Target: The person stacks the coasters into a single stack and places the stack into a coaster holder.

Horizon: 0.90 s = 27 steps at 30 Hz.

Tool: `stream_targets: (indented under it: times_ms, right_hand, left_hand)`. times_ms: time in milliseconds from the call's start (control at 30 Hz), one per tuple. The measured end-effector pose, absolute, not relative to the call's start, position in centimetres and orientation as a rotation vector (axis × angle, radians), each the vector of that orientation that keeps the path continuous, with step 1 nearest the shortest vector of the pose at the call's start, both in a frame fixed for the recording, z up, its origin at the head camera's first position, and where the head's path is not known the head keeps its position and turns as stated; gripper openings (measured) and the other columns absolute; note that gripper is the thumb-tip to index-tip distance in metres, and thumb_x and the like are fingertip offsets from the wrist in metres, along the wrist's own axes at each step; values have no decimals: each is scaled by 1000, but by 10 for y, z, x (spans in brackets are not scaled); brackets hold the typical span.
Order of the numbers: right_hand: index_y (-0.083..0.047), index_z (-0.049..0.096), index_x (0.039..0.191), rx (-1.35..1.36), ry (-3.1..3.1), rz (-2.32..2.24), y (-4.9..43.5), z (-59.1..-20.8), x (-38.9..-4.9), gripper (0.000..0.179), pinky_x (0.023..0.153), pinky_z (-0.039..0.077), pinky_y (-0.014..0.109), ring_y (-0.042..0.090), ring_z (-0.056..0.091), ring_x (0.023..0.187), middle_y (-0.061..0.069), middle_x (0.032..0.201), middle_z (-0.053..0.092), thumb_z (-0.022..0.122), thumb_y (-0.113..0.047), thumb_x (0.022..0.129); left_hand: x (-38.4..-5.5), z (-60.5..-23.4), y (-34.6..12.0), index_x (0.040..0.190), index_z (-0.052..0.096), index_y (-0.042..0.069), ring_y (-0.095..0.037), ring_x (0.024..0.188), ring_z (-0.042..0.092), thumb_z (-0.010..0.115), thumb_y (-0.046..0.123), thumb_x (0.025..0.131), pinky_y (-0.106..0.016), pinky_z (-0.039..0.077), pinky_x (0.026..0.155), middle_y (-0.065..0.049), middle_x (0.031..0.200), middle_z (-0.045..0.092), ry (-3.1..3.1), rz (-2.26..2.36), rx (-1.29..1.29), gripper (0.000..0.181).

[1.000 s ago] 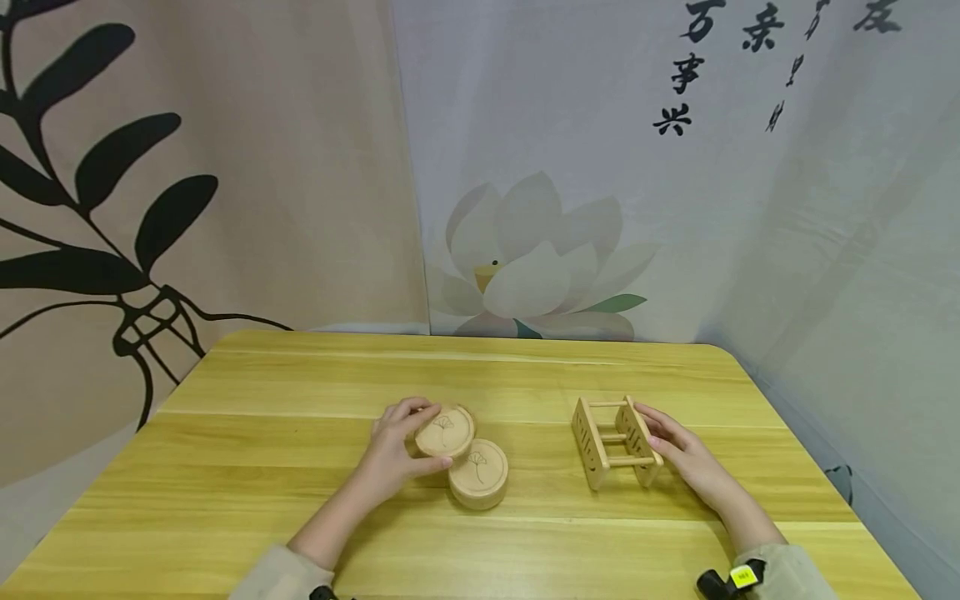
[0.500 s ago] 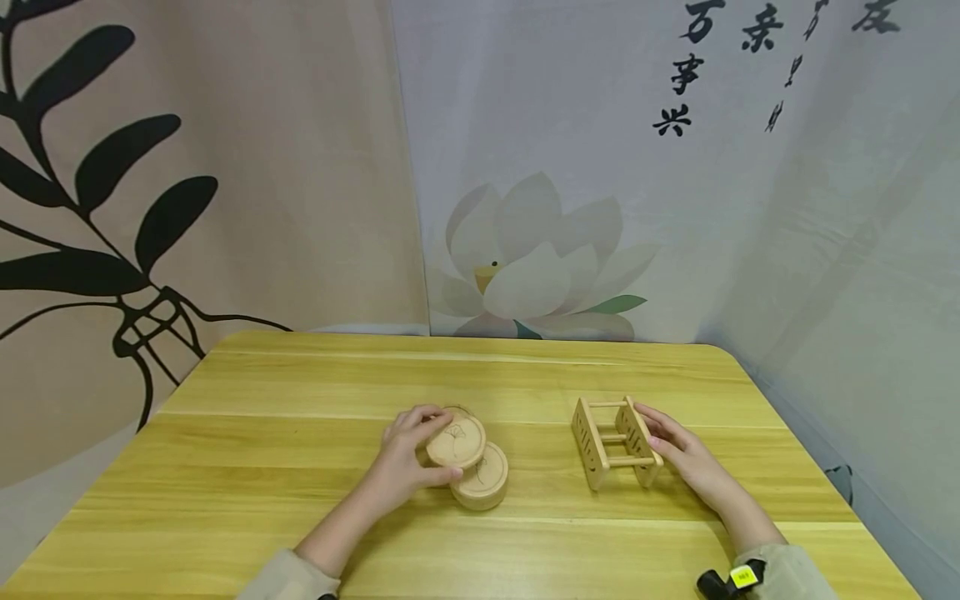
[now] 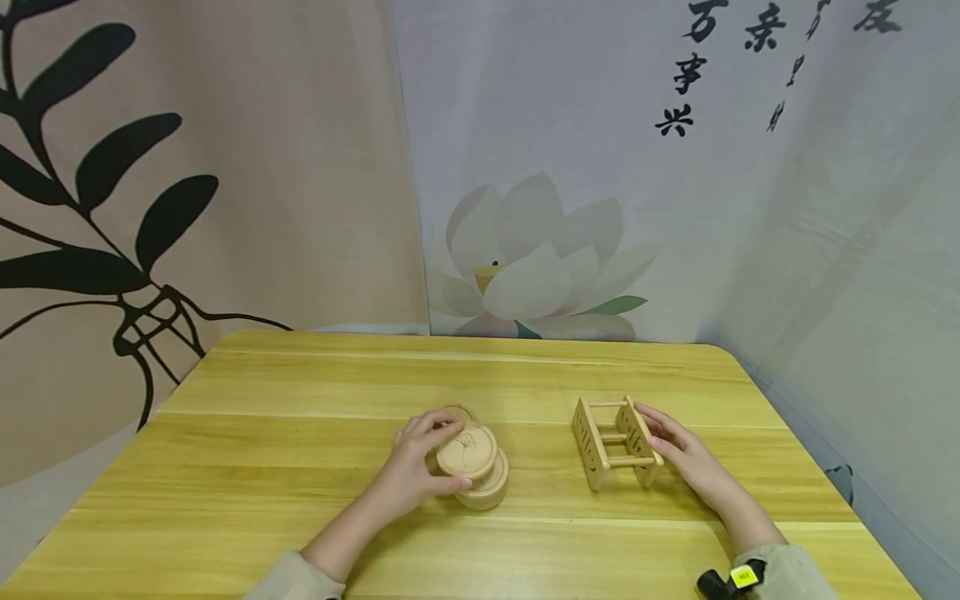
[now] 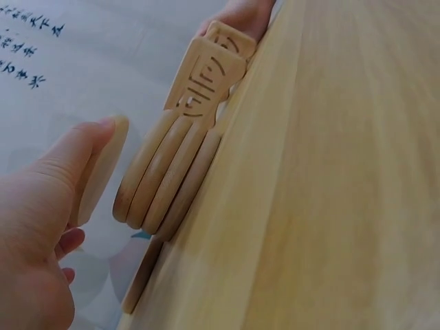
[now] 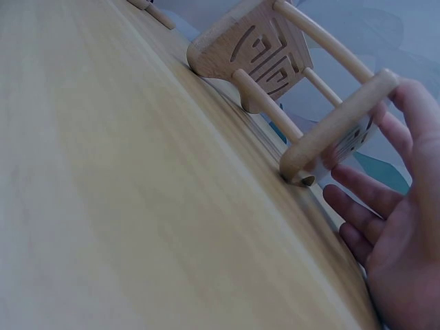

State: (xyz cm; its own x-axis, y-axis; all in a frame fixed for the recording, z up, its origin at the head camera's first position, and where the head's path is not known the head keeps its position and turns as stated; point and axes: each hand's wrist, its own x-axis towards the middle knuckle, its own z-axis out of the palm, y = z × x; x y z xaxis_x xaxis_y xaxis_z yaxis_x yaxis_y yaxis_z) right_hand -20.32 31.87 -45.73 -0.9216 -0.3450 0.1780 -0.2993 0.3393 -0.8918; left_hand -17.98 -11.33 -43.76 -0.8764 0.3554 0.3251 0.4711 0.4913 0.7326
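My left hand [image 3: 412,471] pinches a round wooden coaster [image 3: 468,451] engraved with a plant, between thumb and fingers. In the left wrist view this coaster [image 4: 103,170] is held apart from a stack of several coasters [image 4: 168,180]. From the head view, the stack [image 3: 482,502] lies just below it, largely covered. Behind them, another coaster [image 3: 459,411] lies on the table, partly hidden. My right hand [image 3: 692,461] touches the right side panel of a wooden rack [image 3: 617,437], which has carved slots and crossbars. Its lower fingers are loosely bent in the right wrist view [image 5: 364,210].
The light wooden table [image 3: 300,500] carries the coasters and the rack, with a gap between them. Fabric backdrops [image 3: 562,125] with a printed lotus, leaves and black characters hang behind its far edge. A black strap device [image 3: 729,581] sits at the right cuff.
My left hand has carried the coaster right and toward me, from beside the stack to over it. That uncovers the coaster lying behind. The right hand and the rack have stayed put.
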Motion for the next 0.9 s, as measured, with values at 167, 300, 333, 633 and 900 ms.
stream_targets:
  times_ms: [167, 300, 333, 633, 900]
  right_hand:
    - [-6, 32, 149, -609, 2549, -1658, 318, -457, -203, 48, 90, 40, 21, 0, 48, 114, 29, 137, 43, 42, -11, 103]
    - [-6, 31, 149, -606, 2553, -1656, 318, -457, -203, 48, 90, 40, 20, -1, 47, 114, 28, 137, 43, 42, -11, 103]
    - [-6, 31, 149, -606, 2550, -1659, 318, -457, -203, 48, 90, 40, 20, 0, 47, 114, 28, 137, 43, 42, -11, 103]
    - [-7, 30, 150, -607, 2541, -1651, 318, -457, -203, 48, 90, 41, 21, 0, 47, 114, 28, 138, 42, 41, -12, 104]
    - [-8, 32, 150, -586, 2547, -1652, 318, -456, -203, 47, 90, 41, 20, 1, 48, 114, 29, 138, 42, 42, -12, 104]
  left_hand:
    - [-180, -441, -113, 132, 56, 1, -28, 127, 36, 86, 39, 65, -54, 23, 99, -8, 135, 49, -2583, -1329, -768, 83]
    - [-180, -442, -111, 132, 56, 1, -27, 126, 37, 84, 43, 65, -54, 23, 97, -7, 134, 50, -2569, -1336, -801, 83]
    - [-179, -442, -111, 132, 56, 2, -27, 126, 37, 84, 43, 65, -54, 23, 98, -7, 134, 50, -2568, -1343, -806, 83]
    - [-177, -442, -108, 133, 55, 2, -27, 127, 35, 84, 41, 66, -54, 22, 98, -8, 135, 49, -2589, -1348, -834, 83]
    - [-176, -444, -106, 135, 54, 3, -27, 128, 34, 84, 42, 68, -54, 22, 98, -6, 136, 48, -2626, -1387, -840, 83]
